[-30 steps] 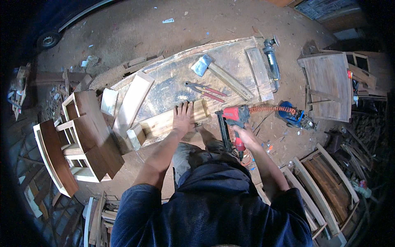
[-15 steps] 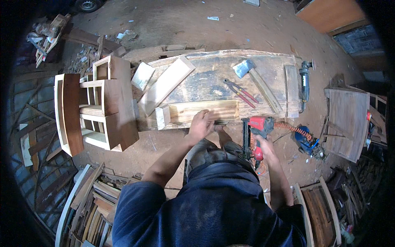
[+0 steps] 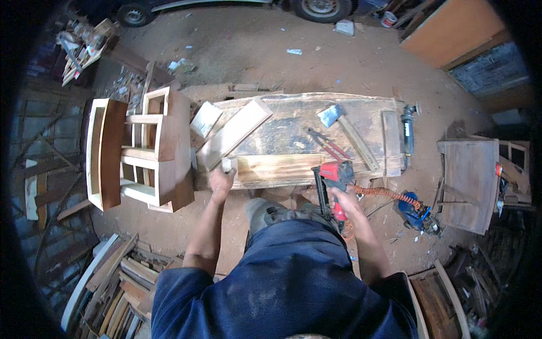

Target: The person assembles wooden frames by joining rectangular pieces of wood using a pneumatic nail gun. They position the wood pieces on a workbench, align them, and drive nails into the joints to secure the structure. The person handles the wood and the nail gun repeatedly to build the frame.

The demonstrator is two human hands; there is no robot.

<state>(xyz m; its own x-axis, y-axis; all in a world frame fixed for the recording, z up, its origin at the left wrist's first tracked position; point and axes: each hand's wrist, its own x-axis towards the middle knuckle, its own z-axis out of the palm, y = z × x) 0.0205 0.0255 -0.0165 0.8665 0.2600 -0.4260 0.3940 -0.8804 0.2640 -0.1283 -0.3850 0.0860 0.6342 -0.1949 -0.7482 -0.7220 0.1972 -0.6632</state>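
My right hand [image 3: 346, 201] is wrapped round the handle of a red and black nail gun [image 3: 337, 170], whose black magazine side hangs over the bench's near edge. An orange coiled air hose [image 3: 389, 194] runs from it to the right. My left hand [image 3: 222, 181] closes on a small pale end block [image 3: 228, 164] at the left end of a long wooden board [image 3: 279, 166]. That board lies along the near edge of the worn wooden bench [image 3: 293, 121]. The nail gun's nose is close to the board's right end.
On the bench lie a hatchet [image 3: 351, 135], red-handled pliers [image 3: 328, 144], a wide pale board [image 3: 240, 133] and a short pale board [image 3: 206, 118]. Wooden frames [image 3: 158, 147] stand at left. A grinder [image 3: 407, 133] rests at the right end, and scrap wood [image 3: 121, 282] is stacked lower left.
My left hand has moved left from over the middle of the board to its end block. The nail gun stays in my right hand, and the view has tilted up, showing vehicle wheels.
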